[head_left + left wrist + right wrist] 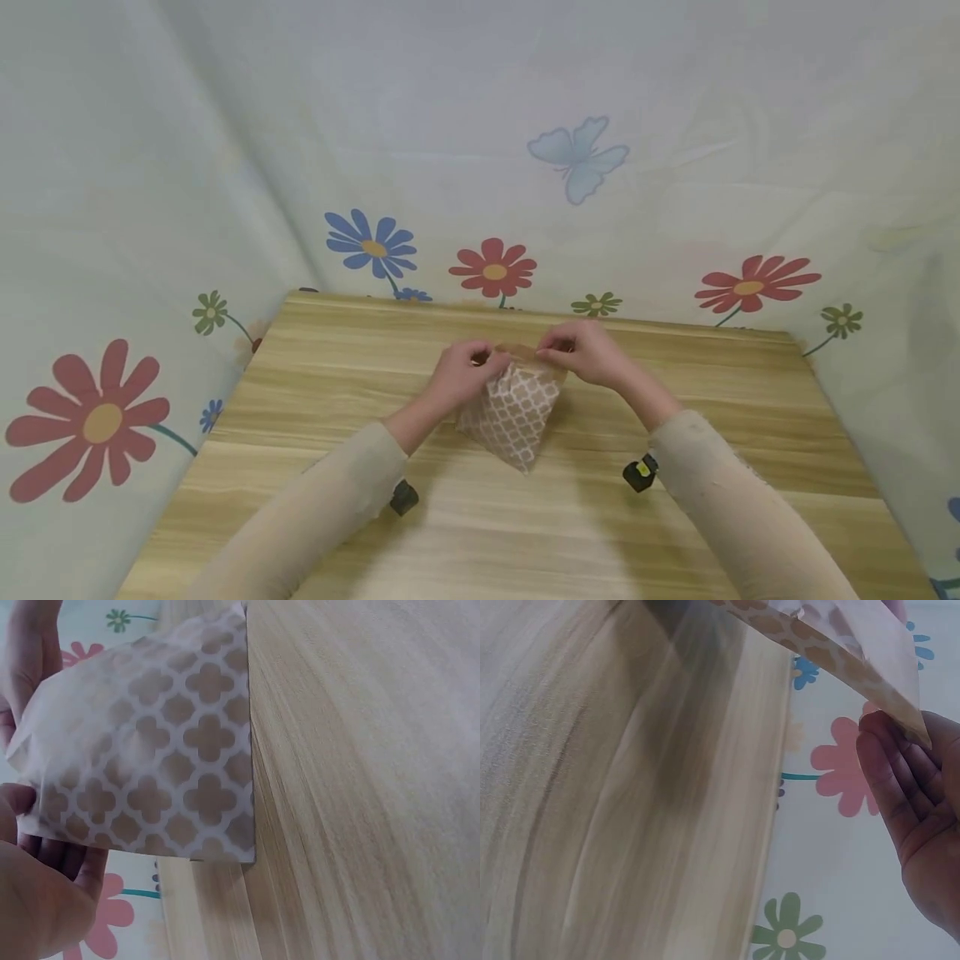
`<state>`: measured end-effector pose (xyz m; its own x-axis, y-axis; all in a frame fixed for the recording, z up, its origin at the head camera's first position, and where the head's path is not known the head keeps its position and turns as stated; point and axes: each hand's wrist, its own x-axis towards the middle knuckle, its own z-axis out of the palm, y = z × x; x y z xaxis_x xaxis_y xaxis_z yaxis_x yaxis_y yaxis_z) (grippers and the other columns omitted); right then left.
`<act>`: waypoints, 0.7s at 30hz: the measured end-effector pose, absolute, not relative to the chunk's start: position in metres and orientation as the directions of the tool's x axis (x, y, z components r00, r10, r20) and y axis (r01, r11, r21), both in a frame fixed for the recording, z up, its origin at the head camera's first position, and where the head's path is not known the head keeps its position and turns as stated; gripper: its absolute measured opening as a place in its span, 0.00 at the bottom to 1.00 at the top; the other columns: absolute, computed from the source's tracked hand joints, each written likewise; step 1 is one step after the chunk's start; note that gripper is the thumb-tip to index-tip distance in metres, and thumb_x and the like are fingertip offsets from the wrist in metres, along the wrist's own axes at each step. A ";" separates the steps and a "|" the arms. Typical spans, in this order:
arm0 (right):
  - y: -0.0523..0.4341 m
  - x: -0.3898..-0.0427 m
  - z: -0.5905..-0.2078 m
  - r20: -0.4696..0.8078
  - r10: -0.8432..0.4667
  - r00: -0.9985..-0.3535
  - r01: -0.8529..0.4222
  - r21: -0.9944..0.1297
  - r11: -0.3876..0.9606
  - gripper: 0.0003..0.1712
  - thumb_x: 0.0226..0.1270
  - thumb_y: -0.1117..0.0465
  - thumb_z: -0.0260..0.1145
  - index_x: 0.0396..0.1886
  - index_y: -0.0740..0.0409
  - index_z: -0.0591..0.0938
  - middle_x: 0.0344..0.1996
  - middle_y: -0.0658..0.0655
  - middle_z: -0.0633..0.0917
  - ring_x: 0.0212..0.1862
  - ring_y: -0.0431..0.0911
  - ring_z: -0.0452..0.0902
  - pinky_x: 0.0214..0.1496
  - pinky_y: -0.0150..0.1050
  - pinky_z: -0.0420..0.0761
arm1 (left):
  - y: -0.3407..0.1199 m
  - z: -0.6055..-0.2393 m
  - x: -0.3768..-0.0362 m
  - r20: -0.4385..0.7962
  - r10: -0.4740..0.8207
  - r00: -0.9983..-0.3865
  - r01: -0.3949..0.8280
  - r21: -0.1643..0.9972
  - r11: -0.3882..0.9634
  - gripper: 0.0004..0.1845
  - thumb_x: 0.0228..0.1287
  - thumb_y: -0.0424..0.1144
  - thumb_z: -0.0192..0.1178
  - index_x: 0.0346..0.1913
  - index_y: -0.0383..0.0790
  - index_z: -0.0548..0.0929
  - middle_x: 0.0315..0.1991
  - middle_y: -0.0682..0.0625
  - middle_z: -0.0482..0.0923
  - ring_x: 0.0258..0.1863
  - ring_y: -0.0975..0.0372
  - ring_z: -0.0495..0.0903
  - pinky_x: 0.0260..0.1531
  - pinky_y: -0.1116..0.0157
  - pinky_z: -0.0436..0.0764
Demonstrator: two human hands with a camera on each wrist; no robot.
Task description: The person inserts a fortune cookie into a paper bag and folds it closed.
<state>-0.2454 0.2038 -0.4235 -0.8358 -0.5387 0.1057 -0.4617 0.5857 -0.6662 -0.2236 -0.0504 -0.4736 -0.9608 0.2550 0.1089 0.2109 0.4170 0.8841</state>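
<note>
A person's left hand [467, 369] and right hand [581, 350] pinched the top edge of a small brown-and-white lattice-patterned paper bag [514, 410], fingers curled on it, holding it just above the middle of a wooden table [315, 400]. No brand, label or writing was legible on the bag.

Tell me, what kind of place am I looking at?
Probably a small staged tabletop booth, not a lived-in room: a wooden table closed in on three sides by flower-print cloth. Both hands, left hand and right hand, pinch a patterned paper bag over it.
</note>
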 end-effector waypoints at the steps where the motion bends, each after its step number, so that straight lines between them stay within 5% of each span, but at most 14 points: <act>1: 0.204 -0.246 -0.425 0.107 -0.543 -0.833 -0.464 -0.670 0.580 0.03 0.74 0.63 0.73 0.39 0.55 0.92 0.32 0.47 0.89 0.33 0.41 0.80 0.38 0.38 0.81 | -0.050 -0.474 -0.224 0.103 0.257 -0.961 0.208 0.882 0.422 0.14 0.75 0.46 0.67 0.30 0.43 0.85 0.32 0.53 0.85 0.34 0.61 0.78 0.38 0.64 0.77; 15: 0.203 -0.248 -0.433 0.102 -0.546 -0.832 -0.447 -0.706 0.550 0.03 0.74 0.65 0.73 0.38 0.58 0.92 0.30 0.49 0.90 0.30 0.41 0.79 0.34 0.36 0.80 | -0.052 -0.470 -0.226 -0.002 0.295 -0.955 0.148 0.862 0.485 0.05 0.70 0.40 0.71 0.42 0.41 0.90 0.40 0.51 0.87 0.44 0.59 0.84 0.42 0.64 0.84; 21: 0.214 -0.242 -0.445 0.041 -0.474 -0.880 -0.292 -0.832 0.471 0.12 0.78 0.61 0.69 0.51 0.66 0.89 0.39 0.60 0.91 0.36 0.49 0.88 0.42 0.47 0.90 | -0.051 -0.472 -0.225 0.003 0.226 -0.974 0.115 0.865 0.489 0.07 0.70 0.40 0.72 0.43 0.41 0.90 0.39 0.50 0.88 0.40 0.59 0.83 0.37 0.65 0.82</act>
<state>-0.2417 0.2139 -0.4445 -0.8795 -0.4741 0.0406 -0.2924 0.4712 -0.8321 -0.2245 -0.0514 -0.4724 -0.9742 0.2257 0.0025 0.1155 0.4887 0.8648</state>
